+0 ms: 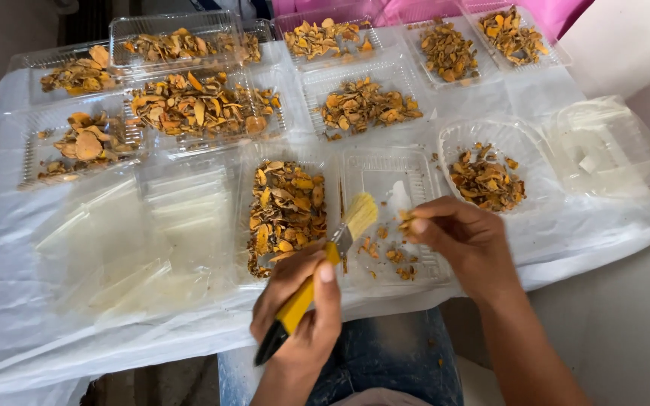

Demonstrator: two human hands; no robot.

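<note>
Yellow-handled brush (317, 274) tilts its pale bristles toward a pinched orange-yellow slice (405, 218).

- The yellow-handled paintbrush (317, 274) has the middle of its handle hidden inside the closed left hand (299, 301).
- The small dried orange slice (405, 219) pinched by the right hand (464, 240) is mostly covered by the fingertips; its shape cannot be told.
- The clear plastic trays at the far edge (513, 34) are cut off by the top of the picture.
- The pink cloth (558, 11) behind them is cropped too.
- Both forearms run out of the bottom edge.
- The blue denim lap (385, 361) is partly hidden under the table's white plastic sheet (77, 331).
</note>
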